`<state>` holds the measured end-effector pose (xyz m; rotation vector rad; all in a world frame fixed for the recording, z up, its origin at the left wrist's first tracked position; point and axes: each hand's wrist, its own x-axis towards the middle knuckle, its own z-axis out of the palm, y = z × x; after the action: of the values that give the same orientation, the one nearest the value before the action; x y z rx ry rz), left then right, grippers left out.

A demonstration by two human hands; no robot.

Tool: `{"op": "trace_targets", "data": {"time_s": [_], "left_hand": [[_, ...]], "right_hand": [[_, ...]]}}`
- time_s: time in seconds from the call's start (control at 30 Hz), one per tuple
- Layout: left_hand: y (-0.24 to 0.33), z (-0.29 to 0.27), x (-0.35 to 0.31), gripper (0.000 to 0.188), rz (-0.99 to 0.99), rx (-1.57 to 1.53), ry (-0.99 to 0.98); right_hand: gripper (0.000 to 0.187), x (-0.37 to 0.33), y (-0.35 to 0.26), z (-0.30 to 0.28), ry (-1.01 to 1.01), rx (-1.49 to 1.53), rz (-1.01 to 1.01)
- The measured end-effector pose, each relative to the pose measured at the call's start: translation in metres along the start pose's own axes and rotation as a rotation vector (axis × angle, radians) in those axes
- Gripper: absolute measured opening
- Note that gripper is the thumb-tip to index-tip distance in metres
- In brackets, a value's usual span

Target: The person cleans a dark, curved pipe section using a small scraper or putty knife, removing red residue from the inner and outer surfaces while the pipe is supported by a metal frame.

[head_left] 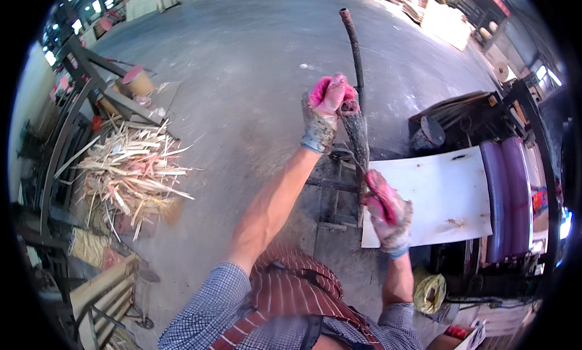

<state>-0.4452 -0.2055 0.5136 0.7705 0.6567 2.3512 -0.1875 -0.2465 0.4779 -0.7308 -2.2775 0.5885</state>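
My left hand (327, 107), in a dirty glove stained pink, is raised at the upper end of a dark, crusted cylinder (356, 135). Its fingers are curled closed; what they hold, if anything, is hidden. Lower down, my right hand (388, 209), gloved and pink-stained too, is over the left edge of a white sheet (439, 195). The fingers of that hand are folded together, and I cannot make out anything in them. A thin dark pole (353, 50) rises behind the cylinder, above a dark frame (332, 186).
Purple rollers (506, 198) of a machine stand at the sheet's right side. A grimy bucket (428, 133) is beyond the sheet. To the left lies a heap of wood strips (133, 171), with a pink-topped drum (138, 80) behind it. A yellowish sack (429, 291) sits at lower right.
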Motion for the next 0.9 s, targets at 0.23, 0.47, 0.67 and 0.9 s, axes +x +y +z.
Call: {"op": "trace_targets", "data": {"time_s": [0.23,0.47,0.67,0.9], "left_hand": [[0.007,0.004,0.039,0.028,-0.225,-0.045,-0.198],[0.006,0.011,0.042,0.057,-0.665,-0.322,-0.499],[0.009,0.016,0.023,0.066,-0.691,-0.404,-0.596],[0.004,0.018,0.009,0.069,-0.869,-0.677,-0.447]], "right_hand": [[0.047,0.026,-0.066,-0.074,0.006,-0.608,-0.011],[0.038,0.103,-0.198,-0.084,-0.197,-0.934,-0.014],[0.049,0.106,-0.262,-0.056,-0.270,-1.209,0.193],[0.058,0.087,-0.277,0.003,-0.172,-1.144,0.492]]}}
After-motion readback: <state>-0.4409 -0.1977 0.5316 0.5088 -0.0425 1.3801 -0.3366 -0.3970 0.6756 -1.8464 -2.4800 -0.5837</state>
